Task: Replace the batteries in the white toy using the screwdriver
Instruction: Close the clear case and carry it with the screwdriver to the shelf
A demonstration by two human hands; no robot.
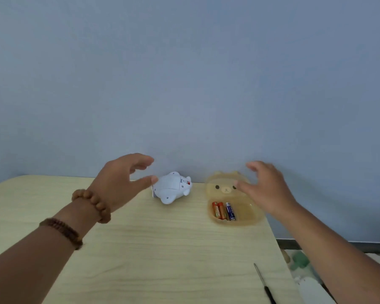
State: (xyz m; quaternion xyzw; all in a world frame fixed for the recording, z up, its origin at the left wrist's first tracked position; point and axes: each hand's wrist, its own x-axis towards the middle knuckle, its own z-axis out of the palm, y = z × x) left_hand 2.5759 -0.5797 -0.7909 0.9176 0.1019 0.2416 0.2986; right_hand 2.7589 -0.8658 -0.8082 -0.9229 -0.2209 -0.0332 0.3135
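The white toy (172, 187) lies on the wooden table (140, 249), left of the bear-shaped box (248, 212) with batteries (223, 211). It looks light, hard, and smooth; hold its round body. Left hand (119, 183) and right hand (266, 189) are wide open, holding nothing.

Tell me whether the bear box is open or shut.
Open: the bear box has its lid raised, and batteries show inside.

Both arms are bare, no sleeves at all. Left wrist has a chunky light-brown wooden bead bracelet (92, 204), and further up the forearm, toward 7 o'clock, a darker small-bead bracelet (62, 231) looks wrapped around in multiple loops. Nothing on the right.
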